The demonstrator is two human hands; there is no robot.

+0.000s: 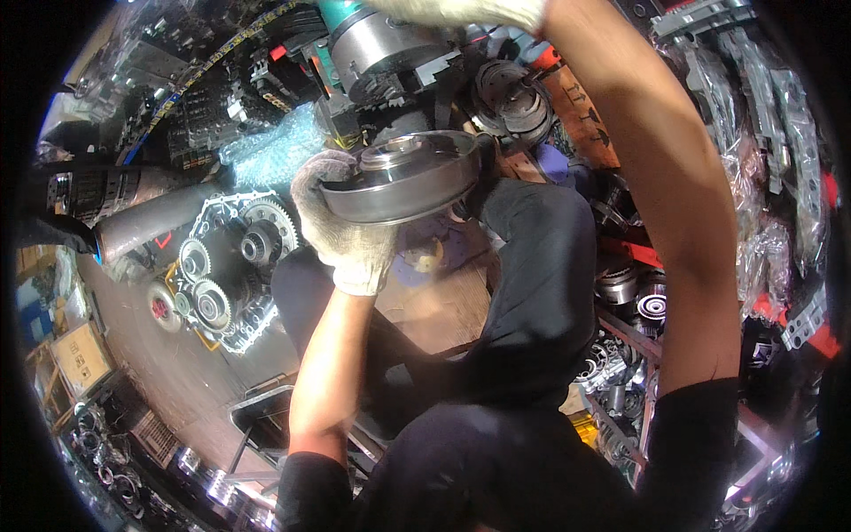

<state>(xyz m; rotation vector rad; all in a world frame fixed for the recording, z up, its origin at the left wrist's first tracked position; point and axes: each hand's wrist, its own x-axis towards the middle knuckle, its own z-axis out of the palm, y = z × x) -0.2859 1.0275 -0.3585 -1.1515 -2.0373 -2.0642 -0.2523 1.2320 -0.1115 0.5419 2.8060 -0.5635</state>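
My left hand point(341, 222), in a pale knitted work glove, grips the left side of a round steel drum point(408, 191). The drum is wide and shallow, with a raised ringed hub on top, and it is tilted slightly above my lap. My right hand point(470, 9), also gloved, reaches far forward to the upper edge of the view. It lies over or beside a teal and silver cylindrical machine point(381, 44). The fingers of that hand are blurred and partly cut off, so their grip does not show.
A gear casing with several toothed gears point(213, 301) stands at left. Bubble wrap point(275, 146) lies beyond it. Stacked rings point(514, 102) sit near the machine. Plastic-wrapped metal parts point(753, 115) line the right side. A metal frame point(257, 417) stands by my left arm.
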